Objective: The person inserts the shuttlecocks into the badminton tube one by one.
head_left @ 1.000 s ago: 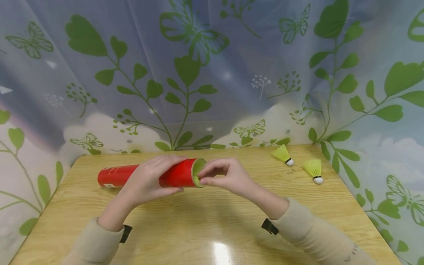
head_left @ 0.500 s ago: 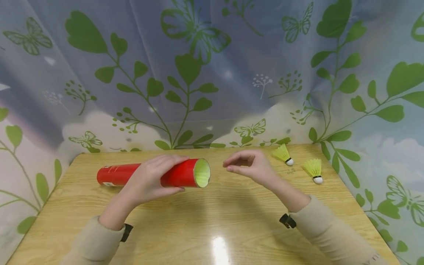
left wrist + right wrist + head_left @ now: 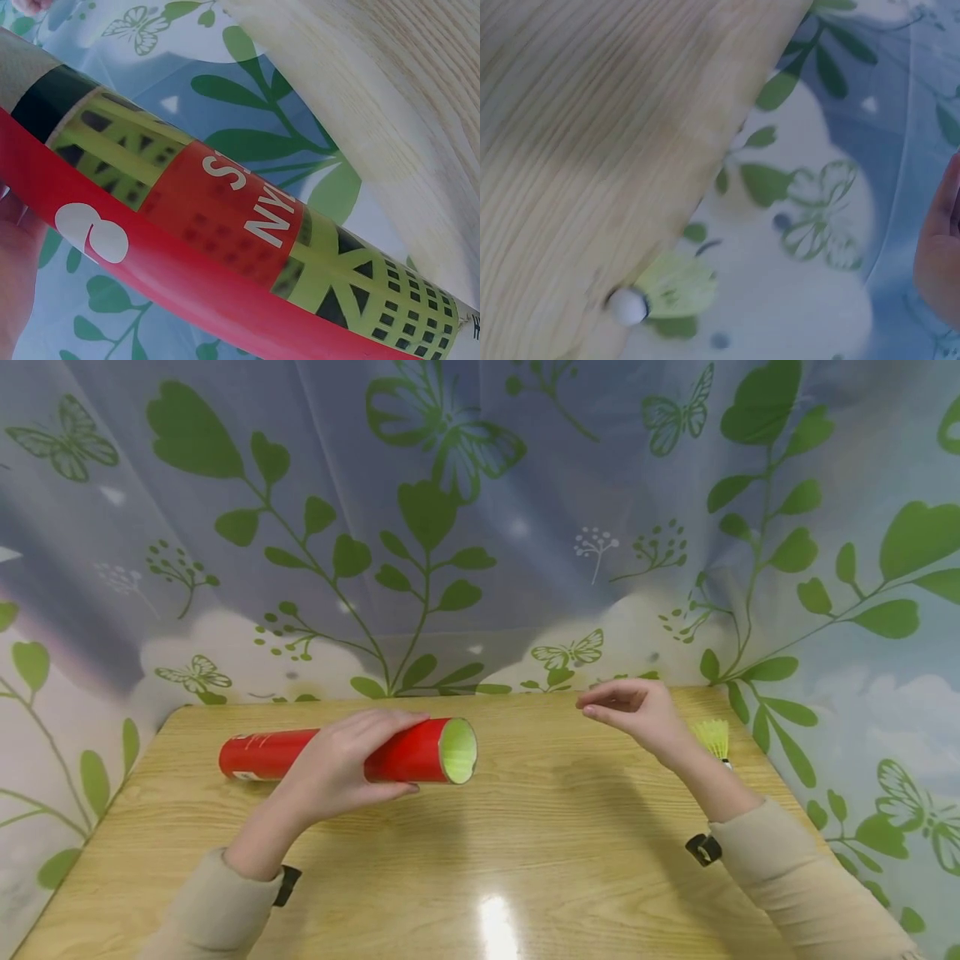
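Note:
A red shuttlecock tube [image 3: 408,753] lies on its side, its round mouth facing right and pale yellow-green inside. My left hand [image 3: 341,768] grips it from above, fingers over the far side and thumb along the near side. In the left wrist view the tube [image 3: 225,217] fills much of the frame, with printed lettering and a shuttlecock picture. Over the right part of the table, my right hand [image 3: 633,714] hovers with loosely bent fingers and nothing in them. Behind its forearm a yellow shuttlecock [image 3: 711,735] partly shows. One yellow shuttlecock with a white tip [image 3: 676,285] appears in the right wrist view.
The wooden table [image 3: 517,835] ends at a curtain [image 3: 480,568] printed with green leaves and butterflies, which hangs along the back and both sides. A bright light reflection [image 3: 498,927] shows on the tabletop near the front.
My right hand has come away from the tube's mouth and moved right, now covering one shuttlecock in the head view. My left hand keeps its grip on the tube, nearly still.

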Motion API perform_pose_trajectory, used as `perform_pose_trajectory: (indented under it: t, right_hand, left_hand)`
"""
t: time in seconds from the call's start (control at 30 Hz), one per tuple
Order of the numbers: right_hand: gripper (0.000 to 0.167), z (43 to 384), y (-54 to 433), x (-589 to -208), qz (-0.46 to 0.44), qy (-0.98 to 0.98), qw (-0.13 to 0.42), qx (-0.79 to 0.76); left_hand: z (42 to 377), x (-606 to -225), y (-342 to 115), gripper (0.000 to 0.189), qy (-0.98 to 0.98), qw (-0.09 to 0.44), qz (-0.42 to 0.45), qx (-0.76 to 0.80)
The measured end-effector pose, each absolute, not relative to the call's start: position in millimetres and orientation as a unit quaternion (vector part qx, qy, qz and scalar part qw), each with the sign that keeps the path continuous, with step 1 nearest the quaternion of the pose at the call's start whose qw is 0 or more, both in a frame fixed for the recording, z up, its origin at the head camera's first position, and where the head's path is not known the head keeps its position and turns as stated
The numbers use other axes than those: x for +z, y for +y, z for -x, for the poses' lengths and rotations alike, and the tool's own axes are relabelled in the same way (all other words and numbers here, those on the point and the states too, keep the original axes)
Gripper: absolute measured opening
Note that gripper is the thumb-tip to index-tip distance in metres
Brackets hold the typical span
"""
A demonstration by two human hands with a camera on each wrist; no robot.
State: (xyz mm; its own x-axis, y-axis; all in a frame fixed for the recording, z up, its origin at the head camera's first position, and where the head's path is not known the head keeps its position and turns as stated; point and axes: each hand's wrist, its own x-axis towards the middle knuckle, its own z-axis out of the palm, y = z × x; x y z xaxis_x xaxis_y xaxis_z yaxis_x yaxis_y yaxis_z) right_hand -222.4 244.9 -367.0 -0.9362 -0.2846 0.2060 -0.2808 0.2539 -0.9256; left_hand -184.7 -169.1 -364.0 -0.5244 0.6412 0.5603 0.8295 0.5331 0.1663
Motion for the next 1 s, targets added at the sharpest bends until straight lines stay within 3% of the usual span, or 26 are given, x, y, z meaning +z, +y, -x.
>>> perform_pose_trajectory:
  t: [0.6, 1.0]
  right_hand:
    - [0.033, 225.9, 326.4, -376.9, 0.094, 0.863, -0.046, -0.493]
    - [0.044, 233.4, 381.4, -397.1, 0.036, 0.88, -0.05, -0.47]
  left_hand:
    - [184.3, -363.3, -167.7, 0.079, -0.851, 0.219, 0.434, -0.199]
    - [183.2, -362.3, -167.6, 0.079, -0.854, 0.22, 0.427, -0.199]
